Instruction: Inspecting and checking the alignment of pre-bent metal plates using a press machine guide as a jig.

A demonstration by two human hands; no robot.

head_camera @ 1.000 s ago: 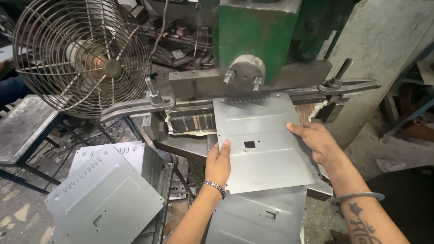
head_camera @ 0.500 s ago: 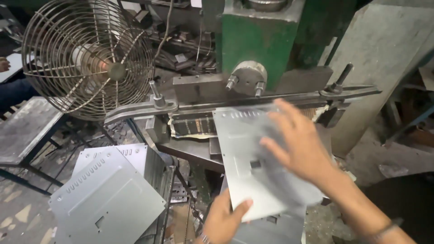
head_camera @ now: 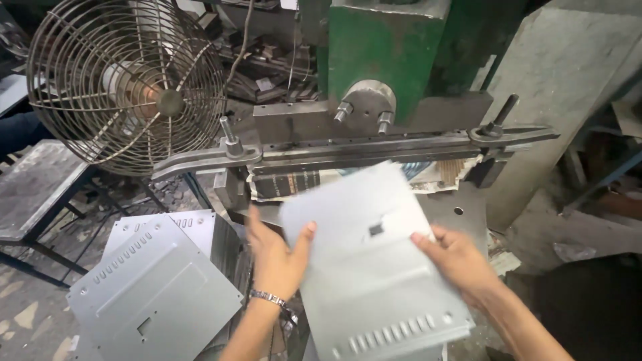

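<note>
Workshop setting, head view: concrete wall (head_camera: 568, 73) at right, littered floor at lower left.

- Green press machine (head_camera: 388, 47), centre top; grey steel bar (head_camera: 354, 150) with two upright bolts across its front.
- Wire-caged fan (head_camera: 124, 83), upper left, just beside the bar's left end.
- Grey sheet-metal panel (head_camera: 368, 267), blurred, tilted, held below the bar; small square cutout near the middle, row of slots along the near edge.
- Left hand (head_camera: 274, 257): metal wristband; thumb over the panel's left edge, fingers behind it, gripping.
- Right hand (head_camera: 458, 257): thumb on top of the panel's right edge, fingers under, gripping.
- Stack of slotted panels (head_camera: 150, 291), lower left, apart from both hands.
- Dark metal stool (head_camera: 33, 190), far left.
</note>
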